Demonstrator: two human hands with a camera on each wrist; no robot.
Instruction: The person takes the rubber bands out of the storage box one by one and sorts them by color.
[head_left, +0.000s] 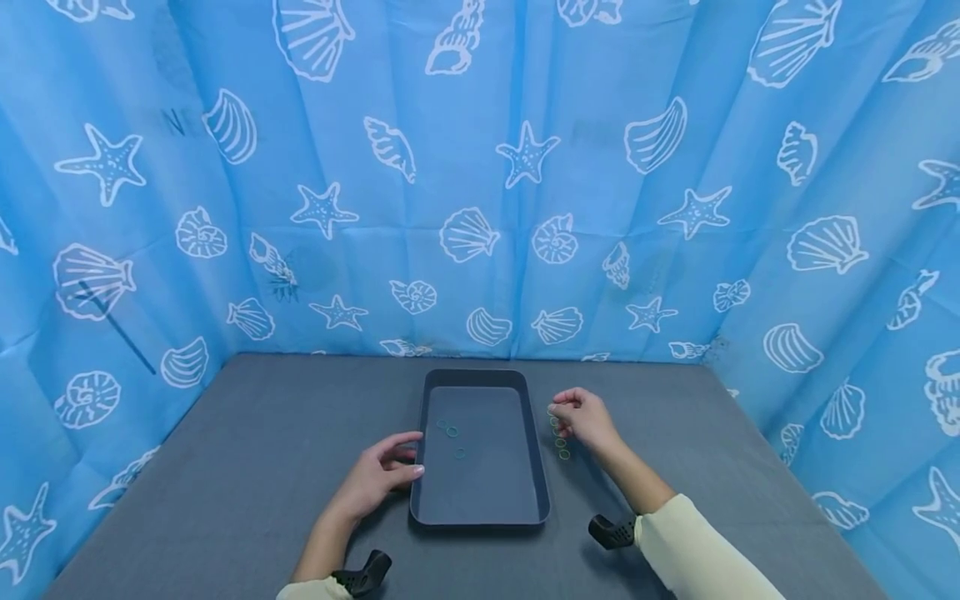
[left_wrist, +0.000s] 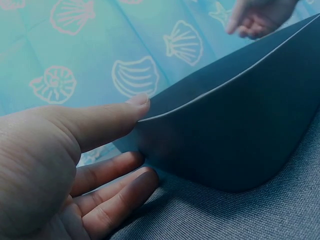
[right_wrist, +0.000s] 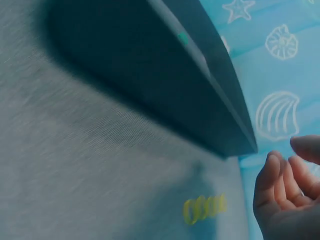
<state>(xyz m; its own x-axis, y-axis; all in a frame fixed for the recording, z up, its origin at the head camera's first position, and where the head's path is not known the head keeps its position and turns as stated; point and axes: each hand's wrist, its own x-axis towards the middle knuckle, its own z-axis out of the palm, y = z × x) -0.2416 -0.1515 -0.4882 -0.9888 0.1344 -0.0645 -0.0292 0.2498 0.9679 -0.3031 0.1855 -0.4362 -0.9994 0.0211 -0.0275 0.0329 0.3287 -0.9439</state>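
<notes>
A dark grey rectangular tray [head_left: 480,512] stands on the table, with 3 small green rings [head_left: 452,432] lying inside it. At the tray's left side is my left hand [head_left: 375,479]; its fairly straight thumb meets the rim and the other fingers rest by the outer wall [left_wrist: 225,135]. To the right of the tray, several thin yellow rings [head_left: 564,455] form a row on the table. Over the far end of that row hovers my right hand [head_left: 588,421], its fingers bent loosely. A gap shows between thumb and fingers in the right wrist view, and I see nothing held there.
Grey cloth [head_left: 300,417] covers the table. A blue curtain [head_left: 480,167] with white shells and starfish hangs behind it and along both sides. Each wrist carries a black device [head_left: 611,531].
</notes>
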